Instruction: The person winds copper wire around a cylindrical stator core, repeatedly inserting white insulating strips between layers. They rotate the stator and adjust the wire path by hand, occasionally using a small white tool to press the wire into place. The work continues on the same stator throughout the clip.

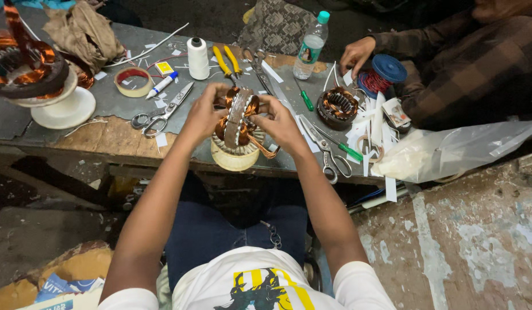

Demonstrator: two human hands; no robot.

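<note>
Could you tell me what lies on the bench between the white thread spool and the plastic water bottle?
In the head view, yellow-handled pliers lie between the thread spool and the water bottle, with a second metal hand tool beside them.

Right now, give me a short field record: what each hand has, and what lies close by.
left hand: grips the copper-wound stator on its left side
right hand: grips the stator's right side
stator: held on edge over a cream stand
left of hands: scissors, tape roll
right of hands: second scissors, another person's hand
</note>
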